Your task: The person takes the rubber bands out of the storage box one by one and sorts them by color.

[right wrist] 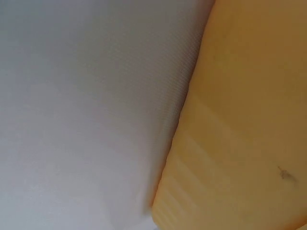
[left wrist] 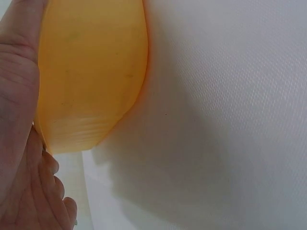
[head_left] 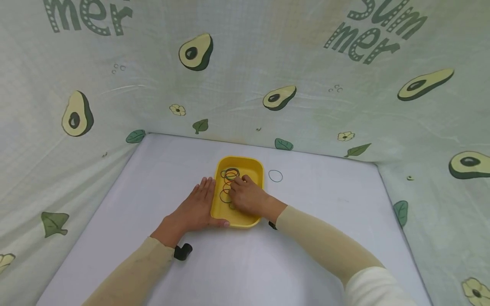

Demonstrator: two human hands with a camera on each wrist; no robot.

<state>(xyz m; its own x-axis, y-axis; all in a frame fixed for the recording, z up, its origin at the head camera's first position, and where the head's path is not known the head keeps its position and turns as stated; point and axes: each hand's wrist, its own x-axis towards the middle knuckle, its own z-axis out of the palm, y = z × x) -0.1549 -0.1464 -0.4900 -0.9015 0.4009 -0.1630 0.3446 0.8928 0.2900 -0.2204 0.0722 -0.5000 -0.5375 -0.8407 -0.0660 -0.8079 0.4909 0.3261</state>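
While the left hand lies with straight fingers beside the shallow yellow plastic tray at mid-frame, probably steadying it, the right hand curls among thin coloured rubber bands inside; whether it pinches one I cannot tell. Only the right-wrist view shows a dark smudge, lower right.

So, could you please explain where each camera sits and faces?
Head: on the head, facing forward and down at tray, bands; left hand, right hand, sleeves show.
Left wrist: on that wrist, facing the tray's side; the left hand partly shows.
Right wrist: on that wrist, facing the tray's side; no hand shows.
Wrist views share tray and table.
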